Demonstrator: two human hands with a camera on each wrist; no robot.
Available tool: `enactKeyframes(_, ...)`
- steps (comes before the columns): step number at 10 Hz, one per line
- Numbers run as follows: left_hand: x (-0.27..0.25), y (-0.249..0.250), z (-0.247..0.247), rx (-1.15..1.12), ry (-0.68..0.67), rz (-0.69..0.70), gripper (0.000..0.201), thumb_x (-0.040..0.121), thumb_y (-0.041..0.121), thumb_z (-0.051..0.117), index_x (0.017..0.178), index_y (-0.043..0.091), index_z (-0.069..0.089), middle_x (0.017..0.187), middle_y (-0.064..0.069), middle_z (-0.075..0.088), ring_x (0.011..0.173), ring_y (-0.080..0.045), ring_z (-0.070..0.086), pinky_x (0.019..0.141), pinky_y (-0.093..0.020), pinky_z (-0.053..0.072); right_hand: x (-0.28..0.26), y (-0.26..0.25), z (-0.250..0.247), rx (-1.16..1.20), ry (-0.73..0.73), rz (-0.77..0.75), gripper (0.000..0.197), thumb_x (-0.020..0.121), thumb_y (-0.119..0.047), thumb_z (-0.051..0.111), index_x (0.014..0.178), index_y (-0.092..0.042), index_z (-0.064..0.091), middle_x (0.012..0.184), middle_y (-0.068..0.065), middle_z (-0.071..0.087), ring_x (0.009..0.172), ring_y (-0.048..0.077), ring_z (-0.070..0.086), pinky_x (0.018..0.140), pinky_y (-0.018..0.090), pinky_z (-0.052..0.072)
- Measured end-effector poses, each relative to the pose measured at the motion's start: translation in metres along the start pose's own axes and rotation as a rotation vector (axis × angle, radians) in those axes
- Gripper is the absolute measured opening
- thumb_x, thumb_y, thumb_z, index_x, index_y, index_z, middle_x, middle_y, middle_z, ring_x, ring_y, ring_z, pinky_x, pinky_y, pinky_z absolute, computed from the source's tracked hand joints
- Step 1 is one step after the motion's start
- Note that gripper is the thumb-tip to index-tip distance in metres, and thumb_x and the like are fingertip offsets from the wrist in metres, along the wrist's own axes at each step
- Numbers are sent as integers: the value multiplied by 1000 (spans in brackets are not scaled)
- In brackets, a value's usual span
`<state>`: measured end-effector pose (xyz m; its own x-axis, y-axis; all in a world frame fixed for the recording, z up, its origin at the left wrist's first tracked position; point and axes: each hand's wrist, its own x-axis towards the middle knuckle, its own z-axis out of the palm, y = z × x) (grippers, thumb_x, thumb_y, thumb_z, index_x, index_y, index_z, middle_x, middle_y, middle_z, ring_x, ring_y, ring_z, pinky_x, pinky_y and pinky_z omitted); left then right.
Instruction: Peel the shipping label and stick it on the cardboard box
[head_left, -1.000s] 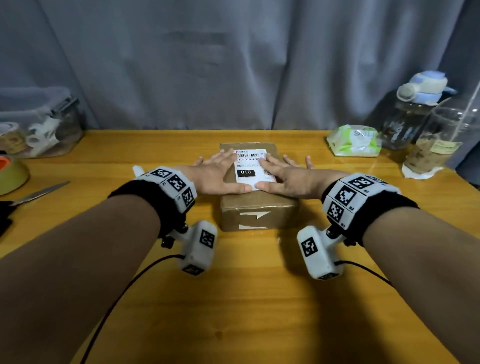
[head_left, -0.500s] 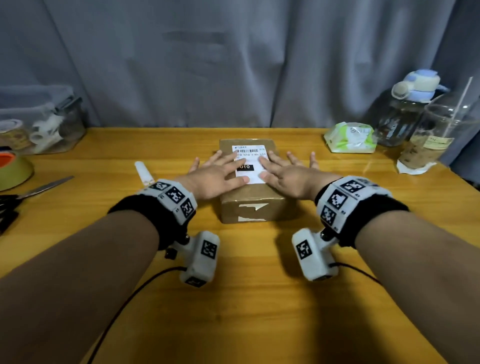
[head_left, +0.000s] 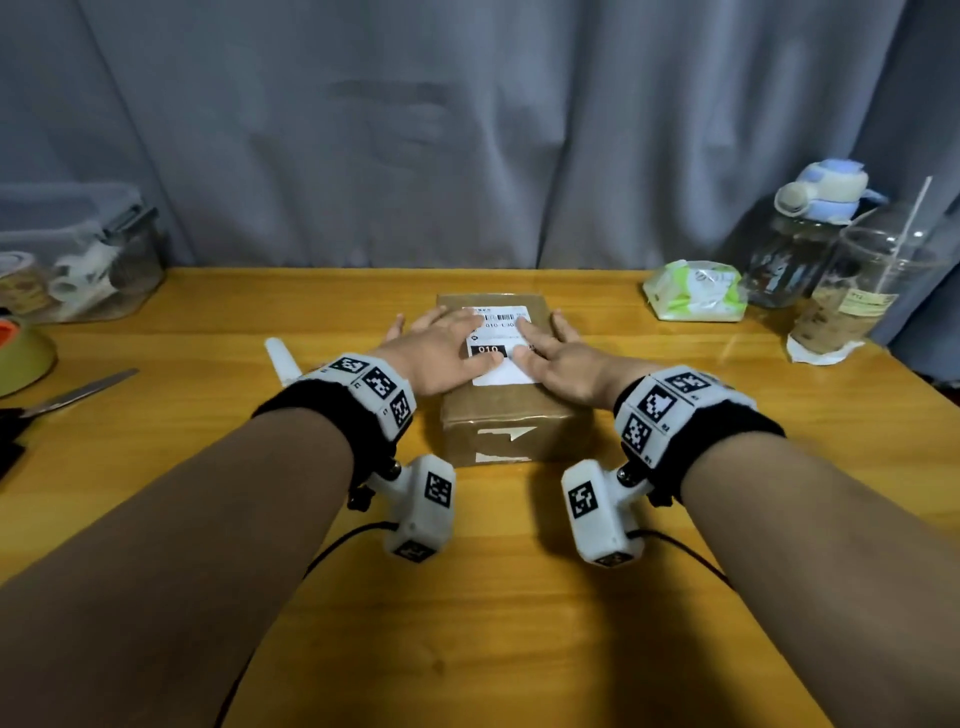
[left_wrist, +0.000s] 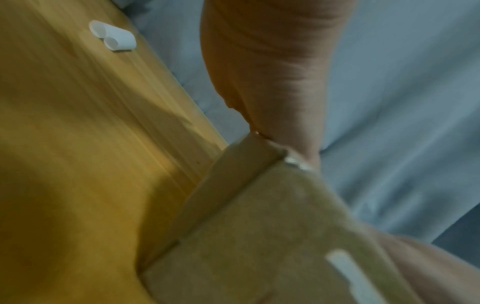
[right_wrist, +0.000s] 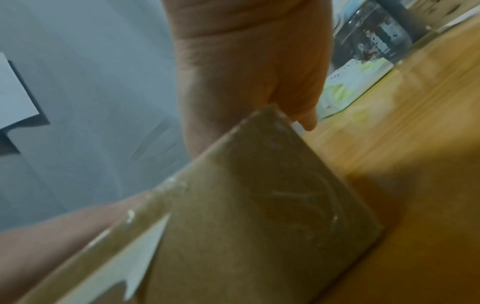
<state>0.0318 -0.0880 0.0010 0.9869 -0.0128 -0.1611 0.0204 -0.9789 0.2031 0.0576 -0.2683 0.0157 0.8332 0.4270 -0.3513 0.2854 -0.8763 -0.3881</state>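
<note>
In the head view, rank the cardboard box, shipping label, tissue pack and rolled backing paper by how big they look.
1. cardboard box
2. tissue pack, farther from the camera, so its real size is unsure
3. shipping label, partly under both hands
4. rolled backing paper, partly hidden by the wristband

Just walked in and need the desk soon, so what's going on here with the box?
A person is labelling a small cardboard box on the wooden table. The white shipping label already lies on the box top, and both hands press it down flat: the left hand on its left side, the right hand on its right, fingers straight. A curled strip of white backing paper lies on the table to the left of the box. The label looks stuck; only smoothing seems to remain.
</note>
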Motion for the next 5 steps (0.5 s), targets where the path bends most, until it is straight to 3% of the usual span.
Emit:
enactKeyframes(1, 9, -12, 1, -73, -27, -17, 84, 74, 78, 27, 145, 40, 4, 158, 14, -3, 147, -24, 3, 116, -56, 8, 3, -3, 5, 119, 43, -3, 64, 90, -60, 30, 145, -40, 5, 158, 7, -15, 147, 23, -3, 117, 37, 7)
enactKeyframes(2, 18, -26, -2, -81, -9, -16, 88, 74, 76, 28, 147, 33, 5, 159, 7, -2, 147, -25, 5, 119, -49, 10, 10, -14, 9, 177, 85, -5, 67, 89, -60, 34, 146, -38, 5, 159, 8, -9, 147, 20, -7, 117, 36, 8)
enactKeyframes(3, 22, -42, -9, -44, 49, -28, 90, 71, 74, 26, 147, 28, 13, 159, 4, 9, 146, -26, 11, 118, -47, 14, 30, -27, 11, 93, 70, 15, 71, 86, -66, 30, 146, -39, 1, 159, 8, -11, 147, 25, 0, 119, 45, 8)
enactKeyframes(4, 15, -47, -20, -93, 156, -21, 73, 84, 62, 37, 144, 23, 24, 154, -3, 27, 141, -29, 24, 115, -45, 23, 42, -36, 9, 43, 53, 58, 74, 83, -71, 26, 145, -40, -2, 159, 7, -10, 146, 30, 5, 117, 56, 9)
enactKeyframes(5, 10, -42, -31, -136, 240, -3, 66, 87, 52, 43, 142, 19, 29, 150, -8, 33, 138, -29, 27, 114, -41, 24, 44, -43, -1, -34, 105, 73, 75, 83, -73, 21, 146, -32, 15, 159, 6, 10, 145, 32, 13, 114, 61, 4)
